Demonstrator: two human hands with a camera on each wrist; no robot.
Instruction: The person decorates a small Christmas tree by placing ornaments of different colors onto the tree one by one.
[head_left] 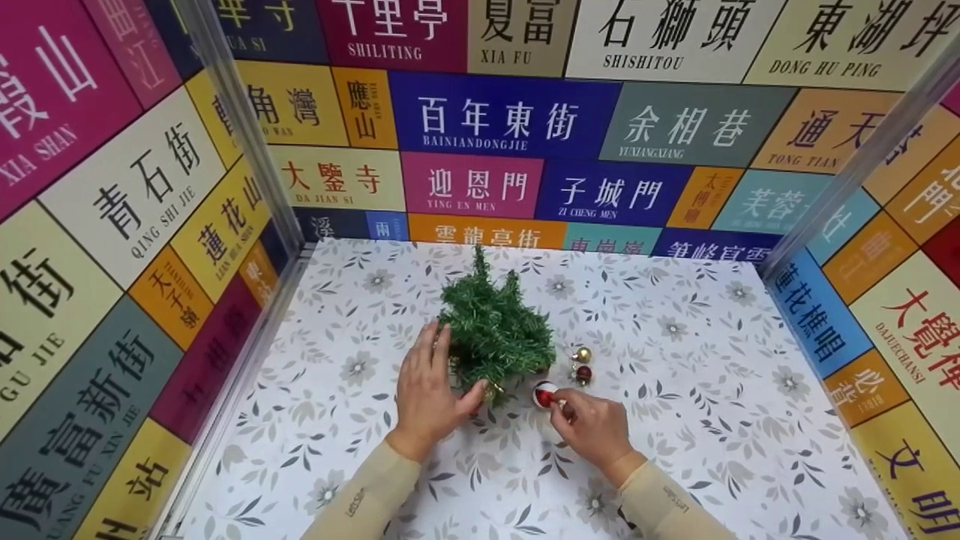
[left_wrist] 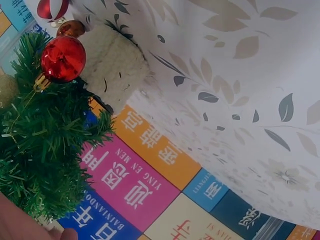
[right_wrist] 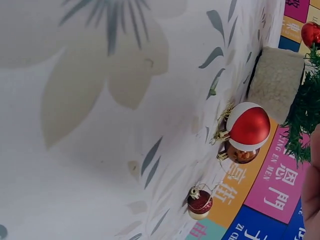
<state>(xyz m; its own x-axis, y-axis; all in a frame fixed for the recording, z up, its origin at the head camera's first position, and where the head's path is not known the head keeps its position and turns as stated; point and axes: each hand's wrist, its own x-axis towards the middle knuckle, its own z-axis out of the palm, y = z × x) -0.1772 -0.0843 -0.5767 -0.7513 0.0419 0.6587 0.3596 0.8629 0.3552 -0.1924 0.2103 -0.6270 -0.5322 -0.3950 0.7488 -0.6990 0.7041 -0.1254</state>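
A small green artificial Christmas tree (head_left: 499, 322) leans on the table, its pale fleecy base (left_wrist: 112, 65) showing in the left wrist view. My left hand (head_left: 431, 390) lies against its left side, fingers extended, thumb beside a gold bauble (head_left: 492, 391). A shiny red bauble (left_wrist: 63, 59) hangs among the branches. My right hand (head_left: 592, 427) has bent fingers, thumb and forefinger right at a red-and-white bauble (head_left: 543, 394). In the right wrist view that bauble (right_wrist: 248, 126) shows its gold cap and cord, while part of the hand (right_wrist: 312, 180) appears apart from it; I cannot tell whether it is pinched.
Right of the tree, a gold bauble (head_left: 583, 355) and a dark red one (head_left: 583, 373) lie on the table. The tabletop (head_left: 360, 300) has a white floral cover. Panels with colourful Chinese place names (head_left: 502, 112) enclose the back and both sides.
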